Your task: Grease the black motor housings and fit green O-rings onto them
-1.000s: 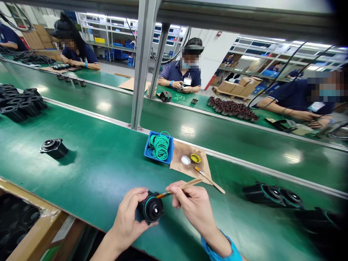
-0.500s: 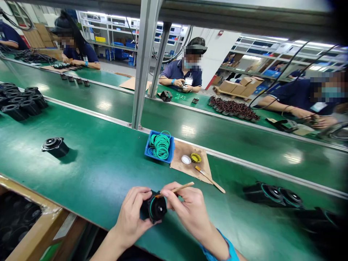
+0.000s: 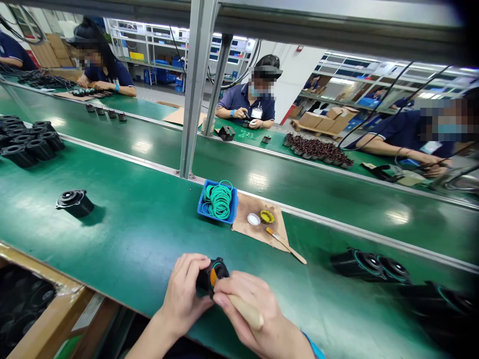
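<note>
My left hand [image 3: 182,294] is wrapped round a black cylindrical motor housing [image 3: 205,278], held tilted above the near edge of the green bench. My right hand [image 3: 258,309] grips a paintbrush [image 3: 247,312] with a pale wooden handle. Its orange bristles touch the rim of the housing's end, where a bit of green ring shows; my right fingers hide much of that end. Beyond my hands, a blue bin [image 3: 200,212] holds several green rings. Beside it, a sheet of cardboard [image 3: 245,229] carries a white lid [image 3: 253,219], a yellow pot [image 3: 267,216] and a second paintbrush [image 3: 288,245].
One black housing [image 3: 76,203] stands to the left, and a cluster of others [image 3: 41,144] sits farther left. Several with green rings [image 3: 359,264] lie at right. A metal post [image 3: 190,99] rises at the bench's back edge. Co-workers [image 3: 247,99] sit across the benches.
My right hand has turned over and moved down in front of the housing; the brush handle now points toward me. The bristles have shifted round the rim. My left hand keeps its hold.
</note>
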A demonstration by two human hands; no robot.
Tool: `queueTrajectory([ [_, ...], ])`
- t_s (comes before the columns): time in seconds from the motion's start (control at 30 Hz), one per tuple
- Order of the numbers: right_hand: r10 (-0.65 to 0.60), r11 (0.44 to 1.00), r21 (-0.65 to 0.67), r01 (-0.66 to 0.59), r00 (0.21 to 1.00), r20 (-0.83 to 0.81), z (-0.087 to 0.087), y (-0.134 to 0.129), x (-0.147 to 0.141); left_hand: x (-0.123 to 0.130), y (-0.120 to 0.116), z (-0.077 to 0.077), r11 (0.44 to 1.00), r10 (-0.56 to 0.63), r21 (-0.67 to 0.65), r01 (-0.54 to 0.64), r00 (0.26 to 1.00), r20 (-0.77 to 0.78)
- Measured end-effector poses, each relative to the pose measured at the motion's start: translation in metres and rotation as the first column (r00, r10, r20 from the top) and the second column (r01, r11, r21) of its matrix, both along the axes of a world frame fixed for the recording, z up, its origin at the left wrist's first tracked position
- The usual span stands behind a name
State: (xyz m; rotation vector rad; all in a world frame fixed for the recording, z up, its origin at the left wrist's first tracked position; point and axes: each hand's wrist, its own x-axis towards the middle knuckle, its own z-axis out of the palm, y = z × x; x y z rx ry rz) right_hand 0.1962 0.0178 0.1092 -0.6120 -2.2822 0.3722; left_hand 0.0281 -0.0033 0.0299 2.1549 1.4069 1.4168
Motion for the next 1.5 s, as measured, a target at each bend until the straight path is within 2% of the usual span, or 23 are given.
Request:
queueTrajectory([
  [0.13, 0.032, 0.997, 0.065, -0.037, 0.996, 0.086, -0.004, -0.006, 0.006, 0.001, 0.000, -0.001, 1.000, 0.014, -0.013, -0.014, 1.000, 0.000],
  [0.3, 0.088, 0.984, 0.139, -0.114, 0.980, 0.180, -0.001, -0.008, 0.010, 0.001, 0.000, -0.001, 0.999, 0.025, -0.039, -0.025, 1.000, 0.000],
  [0.47, 0.129, 0.979, 0.127, -0.162, 0.963, 0.235, 0.004, -0.006, 0.016, 0.002, 0.000, -0.002, 0.998, 0.037, -0.060, -0.036, 0.999, 0.007],
  [0.53, 0.146, 0.983, 0.078, -0.164, 0.970, 0.195, 0.007, -0.003, 0.019, 0.002, -0.001, -0.001, 0.998, 0.041, -0.057, -0.041, 0.999, 0.010],
  [0.63, 0.154, 0.987, -0.039, -0.153, 0.988, 0.018, 0.010, 0.001, 0.021, 0.001, -0.001, 0.000, 0.998, 0.033, -0.053, -0.033, 0.999, 0.014],
  [0.77, 0.037, 0.960, -0.267, -0.090, 0.979, -0.199, 0.005, 0.008, 0.016, 0.000, -0.004, 0.001, 0.999, 0.006, -0.047, -0.006, 1.000, 0.010],
  [0.83, -0.066, 0.915, -0.403, -0.037, 0.969, -0.238, -0.001, 0.012, 0.013, -0.001, -0.005, 0.000, 0.999, 0.000, -0.047, 0.001, 1.000, 0.007],
  [0.9, -0.145, 0.874, -0.485, 0.017, 0.963, -0.227, -0.007, 0.017, 0.011, -0.001, -0.006, -0.002, 0.999, 0.006, -0.045, -0.005, 1.000, 0.008],
  [1.0, -0.215, 0.857, -0.507, 0.087, 0.956, -0.200, -0.011, 0.026, 0.013, -0.001, -0.006, -0.004, 0.999, 0.014, -0.029, -0.014, 1.000, 0.005],
  [1.13, -0.327, 0.851, -0.488, 0.195, 0.924, -0.201, -0.009, 0.034, 0.018, -0.001, -0.006, -0.004, 1.000, 0.005, -0.023, -0.005, 1.000, 0.010],
  [1.2, -0.352, 0.838, -0.509, 0.197, 0.908, -0.228, -0.007, 0.033, 0.019, -0.002, -0.006, -0.004, 1.000, 0.008, -0.030, -0.007, 1.000, 0.020],
  [1.27, -0.319, 0.838, -0.532, 0.125, 0.902, -0.291, -0.005, 0.029, 0.018, -0.002, -0.004, -0.003, 0.999, 0.017, -0.047, -0.015, 0.999, 0.035],
  [1.33, -0.214, 0.867, -0.499, 0.013, 0.912, -0.349, -0.005, 0.024, 0.016, -0.003, -0.002, -0.002, 0.997, 0.027, -0.075, -0.023, 0.998, 0.060],
  [1.4, -0.046, 0.918, -0.384, -0.096, 0.938, -0.344, -0.004, 0.020, 0.013, -0.004, 0.000, 0.000, 0.994, 0.034, -0.111, -0.023, 0.995, 0.092],
  [1.5, 0.167, 0.956, -0.208, -0.205, 0.968, -0.189, -0.003, 0.020, 0.012, -0.007, 0.002, 0.002, 0.988, 0.035, -0.157, -0.013, 0.989, 0.141],
])
